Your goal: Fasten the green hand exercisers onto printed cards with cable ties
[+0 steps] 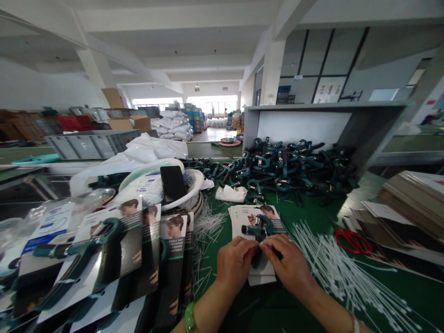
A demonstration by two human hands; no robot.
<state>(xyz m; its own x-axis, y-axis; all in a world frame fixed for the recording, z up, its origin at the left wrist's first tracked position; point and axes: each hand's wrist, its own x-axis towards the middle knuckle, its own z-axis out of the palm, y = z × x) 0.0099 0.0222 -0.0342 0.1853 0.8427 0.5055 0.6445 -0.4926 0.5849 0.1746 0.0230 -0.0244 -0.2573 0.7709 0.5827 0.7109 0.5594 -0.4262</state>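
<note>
A dark green and black hand grip strengthener (258, 229) lies on a stack of printed cards (239, 217) right in front of me. My left hand (236, 261) and my right hand (289, 259) meet over its handles, thumbs and fingertips pinched close together. Between the fingertips shows a small pale bit of what looks like a white cable tie, mostly hidden by the fingers. Loose white cable ties (347, 273) are spread to the right of my right hand, and another heap of cable ties (208, 224) lies beyond my left hand.
Carded grip strengtheners (104, 249) pile up at left. Behind them, a black phone (173, 184) rests on a white basin (197, 182). Many loose grips (287, 166) spill from a grey bin (373, 134). Red scissors (354, 241) lie beside card stacks (409, 208) at right.
</note>
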